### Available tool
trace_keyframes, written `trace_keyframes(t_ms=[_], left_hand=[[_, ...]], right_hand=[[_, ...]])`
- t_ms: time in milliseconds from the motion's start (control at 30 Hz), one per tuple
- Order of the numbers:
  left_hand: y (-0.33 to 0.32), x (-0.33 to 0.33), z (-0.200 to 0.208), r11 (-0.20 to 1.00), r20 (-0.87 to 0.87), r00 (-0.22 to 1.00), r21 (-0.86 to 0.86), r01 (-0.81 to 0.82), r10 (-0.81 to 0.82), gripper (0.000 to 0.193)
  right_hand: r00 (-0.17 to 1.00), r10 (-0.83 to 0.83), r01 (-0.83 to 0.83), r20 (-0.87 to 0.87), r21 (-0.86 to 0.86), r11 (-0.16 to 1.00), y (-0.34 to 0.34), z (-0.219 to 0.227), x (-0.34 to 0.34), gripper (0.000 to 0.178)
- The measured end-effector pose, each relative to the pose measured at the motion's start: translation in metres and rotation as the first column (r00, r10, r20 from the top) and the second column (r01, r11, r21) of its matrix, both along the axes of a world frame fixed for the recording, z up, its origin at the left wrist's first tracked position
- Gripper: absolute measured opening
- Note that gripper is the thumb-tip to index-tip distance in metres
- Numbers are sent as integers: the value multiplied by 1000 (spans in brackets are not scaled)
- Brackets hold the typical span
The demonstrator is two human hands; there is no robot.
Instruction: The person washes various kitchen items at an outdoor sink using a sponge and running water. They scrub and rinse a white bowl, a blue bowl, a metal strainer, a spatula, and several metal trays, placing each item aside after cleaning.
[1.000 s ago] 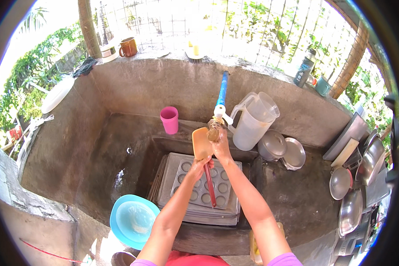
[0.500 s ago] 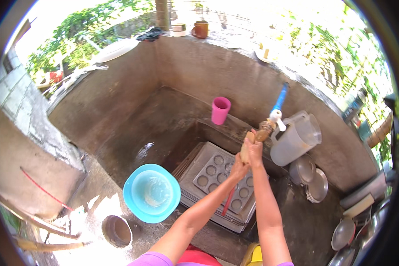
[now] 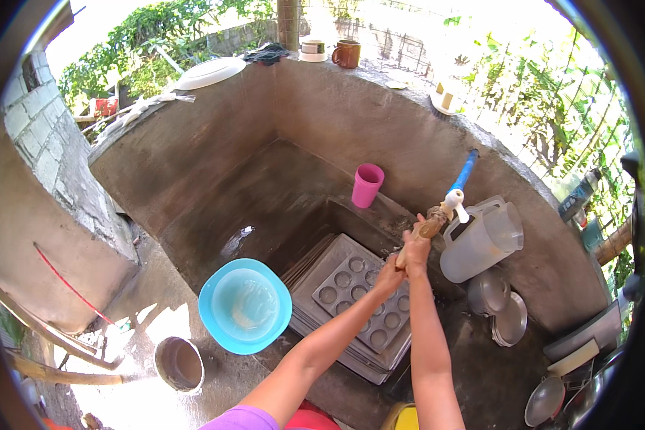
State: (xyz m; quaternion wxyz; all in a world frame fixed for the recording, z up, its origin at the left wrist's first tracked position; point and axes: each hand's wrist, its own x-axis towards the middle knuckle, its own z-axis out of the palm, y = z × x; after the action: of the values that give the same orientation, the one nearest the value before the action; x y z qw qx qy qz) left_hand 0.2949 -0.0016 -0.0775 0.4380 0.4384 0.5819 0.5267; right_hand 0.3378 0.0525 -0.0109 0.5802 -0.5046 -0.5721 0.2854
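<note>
My left hand (image 3: 390, 276) and my right hand (image 3: 418, 252) meet under the tap. Both are closed around a tan, oblong piece (image 3: 404, 256) whose kind I cannot make out; fingers cover much of it. Just above them is the white tap (image 3: 454, 202) on a blue pipe (image 3: 464, 169), with a brownish wrapped sleeve (image 3: 432, 223) at its mouth. Below my forearms, a muffin tin (image 3: 344, 276) with round cups rests on a stack of flat metal trays (image 3: 321, 315) in the sunken basin.
A blue basin (image 3: 209, 304) holding cloudy water stands left of the trays. Beyond are a pink cup (image 3: 368, 185) and, right of the tap, a clear pitcher (image 3: 484, 244). Metal pots (image 3: 489, 290) and lids (image 3: 510, 319) lie nearby. A concrete wall (image 3: 380, 122) surrounds the sink; a bucket (image 3: 179, 364) stands front left.
My hands stay together beneath the tap, but their grip on the tan piece has shifted and my right fingers reach higher. The red strip under my forearms has gone from view. The view has tilted slightly.
</note>
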Motion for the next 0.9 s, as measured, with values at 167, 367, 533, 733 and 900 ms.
trace_keyframes(t_ms=[167,367,533,733,900], left_hand=[[-3,-19,5,902,743,624,-64,427,-242,24],[4,-19,14,921,627,749,-123,370,-217,16],[6,-24,9,922,711,629,70,382,-315,18],[-5,-21,3,963,68,967,-97,251,-245,24],[-24,-10,8,999,-236,971,-21,37,-41,29]], right_hand=[[948,113,-189,-298,-239,952,6,2,22,17],[992,91,-110,-86,-239,965,0,11,26,17],[906,223,-296,-361,-162,941,-7,6,34,15],[985,-139,132,105,71,989,2,-8,15,35],[986,-21,18,167,16,1000,-2,-11,13,40]])
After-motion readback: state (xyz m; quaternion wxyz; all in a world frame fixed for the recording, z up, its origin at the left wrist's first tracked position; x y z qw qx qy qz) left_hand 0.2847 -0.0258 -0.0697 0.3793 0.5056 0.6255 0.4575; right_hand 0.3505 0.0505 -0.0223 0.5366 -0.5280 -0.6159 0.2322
